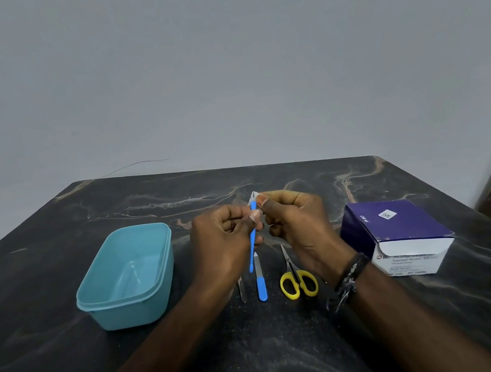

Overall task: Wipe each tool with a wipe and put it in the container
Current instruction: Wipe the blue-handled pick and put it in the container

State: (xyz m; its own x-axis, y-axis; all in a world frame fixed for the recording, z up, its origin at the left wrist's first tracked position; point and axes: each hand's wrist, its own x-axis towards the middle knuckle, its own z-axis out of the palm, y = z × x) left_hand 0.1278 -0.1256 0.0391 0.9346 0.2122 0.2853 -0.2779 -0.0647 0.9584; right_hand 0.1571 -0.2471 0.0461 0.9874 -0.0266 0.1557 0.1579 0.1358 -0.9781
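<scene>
Low centre of the frame, three tools lie on the bench point(283, 347), long axes running near to far: a metal tool point(242, 291), a blue-handled file point(260, 283) and yellow-handled scissors point(297, 279). Above them, the left hand point(222, 242) pinches a slim blue tool point(253, 245), its long axis nearly upright, tip farthest away. The right hand point(299, 225) has its fingers point(262, 202) clamped on a white wipe point(253, 196) folded around that tip. The empty teal container point(127, 275) sits at frame left, nearer the left hand; the swab box point(392, 231) stands at right. Judged: wiping under way, the drop leftward.
</scene>
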